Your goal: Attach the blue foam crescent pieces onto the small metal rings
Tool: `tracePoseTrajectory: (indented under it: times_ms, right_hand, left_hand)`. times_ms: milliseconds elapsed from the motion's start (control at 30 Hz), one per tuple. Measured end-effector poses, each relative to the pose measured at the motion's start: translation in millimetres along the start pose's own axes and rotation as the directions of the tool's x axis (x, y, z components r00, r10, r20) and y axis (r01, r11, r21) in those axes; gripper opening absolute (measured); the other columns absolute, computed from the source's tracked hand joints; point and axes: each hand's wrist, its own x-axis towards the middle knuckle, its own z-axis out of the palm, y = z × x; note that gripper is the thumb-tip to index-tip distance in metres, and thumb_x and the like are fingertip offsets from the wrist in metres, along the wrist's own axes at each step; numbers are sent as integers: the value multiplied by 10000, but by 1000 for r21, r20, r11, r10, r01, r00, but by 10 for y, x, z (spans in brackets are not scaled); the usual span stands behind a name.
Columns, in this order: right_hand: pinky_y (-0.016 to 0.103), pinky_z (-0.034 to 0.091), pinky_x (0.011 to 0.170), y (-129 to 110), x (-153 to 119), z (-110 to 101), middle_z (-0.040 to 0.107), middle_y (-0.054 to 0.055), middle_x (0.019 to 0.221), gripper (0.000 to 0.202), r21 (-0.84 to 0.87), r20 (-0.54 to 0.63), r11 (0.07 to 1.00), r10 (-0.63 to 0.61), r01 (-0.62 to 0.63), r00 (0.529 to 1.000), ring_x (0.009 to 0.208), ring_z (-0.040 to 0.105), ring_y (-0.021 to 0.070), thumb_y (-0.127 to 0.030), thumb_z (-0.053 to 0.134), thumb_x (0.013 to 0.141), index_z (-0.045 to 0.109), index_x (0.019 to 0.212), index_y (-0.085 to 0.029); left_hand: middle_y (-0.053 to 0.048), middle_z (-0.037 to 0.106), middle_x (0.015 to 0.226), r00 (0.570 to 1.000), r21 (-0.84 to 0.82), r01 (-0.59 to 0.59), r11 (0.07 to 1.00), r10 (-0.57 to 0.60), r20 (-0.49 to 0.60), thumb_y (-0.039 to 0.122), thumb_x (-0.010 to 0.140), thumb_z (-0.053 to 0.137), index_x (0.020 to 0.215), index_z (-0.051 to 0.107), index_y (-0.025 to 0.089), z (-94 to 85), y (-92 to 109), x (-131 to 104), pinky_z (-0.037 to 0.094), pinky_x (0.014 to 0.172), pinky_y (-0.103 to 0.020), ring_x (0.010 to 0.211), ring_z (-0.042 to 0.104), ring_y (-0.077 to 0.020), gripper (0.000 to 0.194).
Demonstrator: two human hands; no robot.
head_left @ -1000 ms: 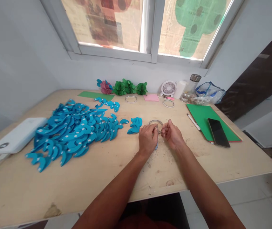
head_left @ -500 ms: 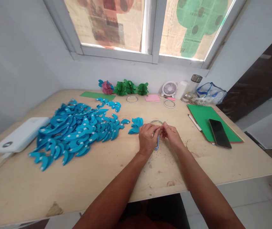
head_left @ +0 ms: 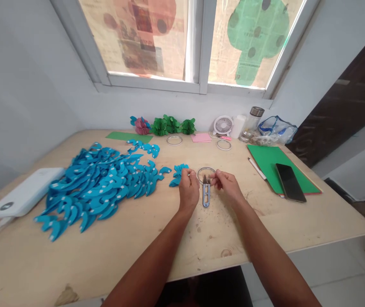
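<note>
Both arms reach in over the table's point(head_left: 121, 256) near edge, forearms slanting toward each other so that the hands meet the middle of the table a short gap apart; the left hand point(head_left: 189, 189) stands on its little-finger side, fingers curled in and thumb up against the forefinger, just beside the blue bundle point(head_left: 176, 180); the right hand point(head_left: 226, 182) turns inward, thumb and forefinger drawn together and the other fingers bent, its tips at the ring's point(head_left: 198, 175) right side; whether either hand pinches anything, I cannot tell. Between them lie the snips point(head_left: 206, 199), points toward the far edge and overlapping the ring, handle end toward the near edge; the blue pieces point(head_left: 105, 179) heap toward the left edge; the phone point(head_left: 290, 182) lies on the green sheet point(head_left: 264, 154) toward the right edge, with the pen point(head_left: 257, 169) alongside.
</note>
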Motion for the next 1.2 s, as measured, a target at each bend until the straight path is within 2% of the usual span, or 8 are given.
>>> tracePoseTrajectory:
  times_ms: [267,433,533,700,867,1000,1100,1200]
  right_hand:
    - [228,281,421,-9,39,-49,574,9,508,463,69,-91,997,-8,14,996,419,424,78,-603,582,679,643,633,-146]
    - [228,282,421,-25,31,-29,563,6,498,462,92,-104,996,-8,17,995,417,421,79,-602,583,675,637,629,-145]
    - [229,284,423,-17,30,-21,559,6,496,469,93,-103,995,-14,23,995,419,420,82,-606,576,678,644,652,-143]
    - [236,296,430,11,35,-14,569,15,507,454,77,-88,997,-13,20,996,423,423,94,-589,555,708,651,689,-145]
    - [252,382,498,-26,6,-21,584,9,562,373,-73,-94,988,-141,135,985,503,489,126,-516,524,768,657,744,-169]
    - [270,434,601,-69,-66,5,643,33,729,262,-273,-15,906,-340,323,940,657,563,158,-393,513,808,675,866,-195]
    - [296,452,699,-61,-105,40,655,62,891,214,-408,115,770,-490,491,864,810,582,184,-299,525,811,681,934,-220]
    - [328,455,771,-24,-108,65,641,74,900,201,-485,185,655,-571,579,800,878,576,201,-250,539,803,694,931,-231]
  left_hand:
    - [73,323,425,996,-118,92,989,-90,19,343,866,405,571,333,219,29,213,75,280,410,-219,382,311,-87,328]
    - [34,455,407,988,-186,112,976,-89,126,428,784,527,525,449,188,70,358,194,358,458,-227,407,430,-96,362]
    - [16,509,431,969,-249,204,947,-158,191,439,723,599,531,496,168,89,351,229,385,484,-232,422,463,-99,348]
    - [28,440,361,942,-250,286,925,-222,253,488,701,617,437,420,176,64,287,175,345,446,-219,365,385,-73,454]
    - [1,492,376,902,-309,405,861,-322,286,555,719,554,486,509,157,15,245,50,358,444,-223,363,436,-89,464]
    - [-70,629,526,848,-372,516,772,-401,347,516,728,557,698,643,102,-27,204,-44,407,488,-236,468,562,-132,424]
    - [-106,682,694,821,-444,561,699,-403,404,466,734,580,796,660,91,-71,169,-98,450,548,-247,606,619,-159,388]
    - [-124,688,836,787,-494,608,622,-390,477,471,775,547,848,660,108,-131,132,-134,475,595,-260,698,628,-166,387]
